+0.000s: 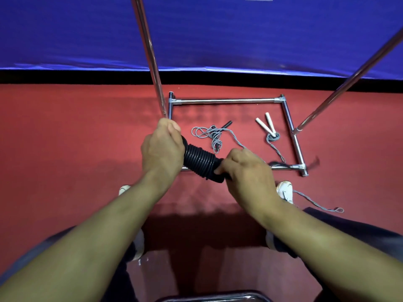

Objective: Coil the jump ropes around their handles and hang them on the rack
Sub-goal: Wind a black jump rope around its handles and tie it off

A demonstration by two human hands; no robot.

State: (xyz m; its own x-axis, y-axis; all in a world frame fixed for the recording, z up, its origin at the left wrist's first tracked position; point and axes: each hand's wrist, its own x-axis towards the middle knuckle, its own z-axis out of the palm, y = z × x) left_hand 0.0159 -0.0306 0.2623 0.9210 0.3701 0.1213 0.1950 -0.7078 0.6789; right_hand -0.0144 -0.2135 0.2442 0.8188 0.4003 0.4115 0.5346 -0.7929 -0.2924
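Both hands are closed on one black jump rope (201, 161), which is wound in tight turns around its handles and held in the air in front of the rack base (226, 101). At the left end of the bundle, the left hand (162, 149) is curled around it, knuckles up, just in front of the rack's left upright (150, 55). At the right end, the right hand (246, 171) is wrapped around the bundle, with the thumb and fingertips pinched on the last turns of cord.

Inside the rack base, on the red floor (65, 131), a grey jump rope with a black handle (212, 136) is laid in a loose tangle toward the left side. Its cord is run rightward and passes behind the right hand. Toward the right side of the rack base, a grey jump rope with white handles (270, 129) is laid, with part of its cord coiled at the handle ends and a tail trailing toward the front bar. From the right side of the rack base, the right upright (349, 83) is angled up and to the right.

Outside the rack base, in front of its right corner, a white shoe (285, 190) is seen, with a length of grey cord (318, 203) ending in a small loop just beside it. Behind the rack base, a blue panel (239, 31) is stood along the floor edge.
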